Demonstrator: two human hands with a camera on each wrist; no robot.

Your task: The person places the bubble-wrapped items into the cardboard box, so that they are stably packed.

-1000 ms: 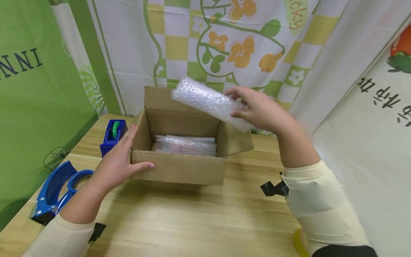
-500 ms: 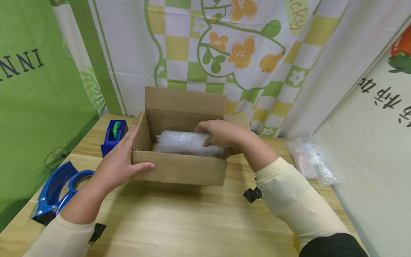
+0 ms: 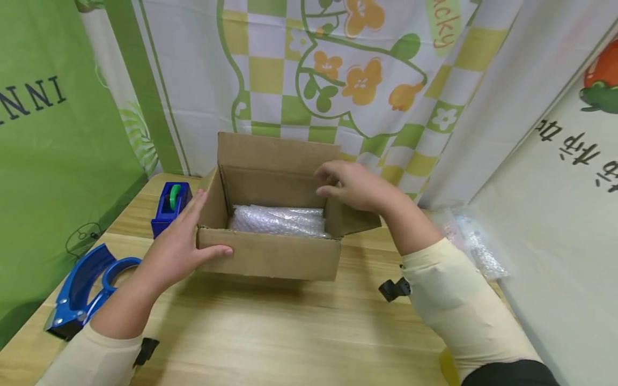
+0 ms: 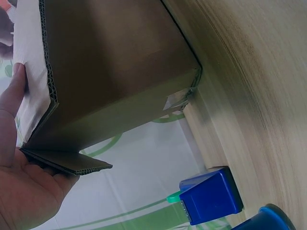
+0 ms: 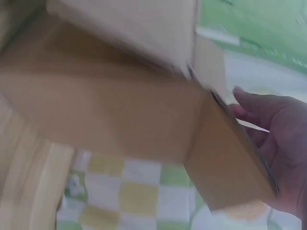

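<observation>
In the head view an open cardboard box (image 3: pixel 270 258) stands on the table, its flaps folded outward. Inside lie bubble-wrapped packs (image 3: pixel 275 221), side by side near the front wall. My left hand (image 3: pixel 178 244) grips the box's front left corner; the left wrist view shows the thumb along one flap (image 4: pixel 36 72) and the fingers behind the neighbouring flap (image 4: pixel 72 162). Above the box's right end hovers my right hand (image 3: pixel 354 185), fingers loosely bent and holding nothing. In the right wrist view that hand (image 5: pixel 283 139) appears beyond the right side flap (image 5: pixel 230 167).
Left of the box are a blue tape dispenser (image 3: pixel 164 212) with a green wheel and a blue hand-held tape gun (image 3: pixel 79 292). Clear bubble-wrapped packets (image 3: pixel 478 244) lie at the right table edge. A patterned curtain (image 3: pixel 265 69) hangs behind.
My right hand brought a bubble-wrapped roll from above the right flap down into the box, let go and rose back out. The left hand stayed at the corner.
</observation>
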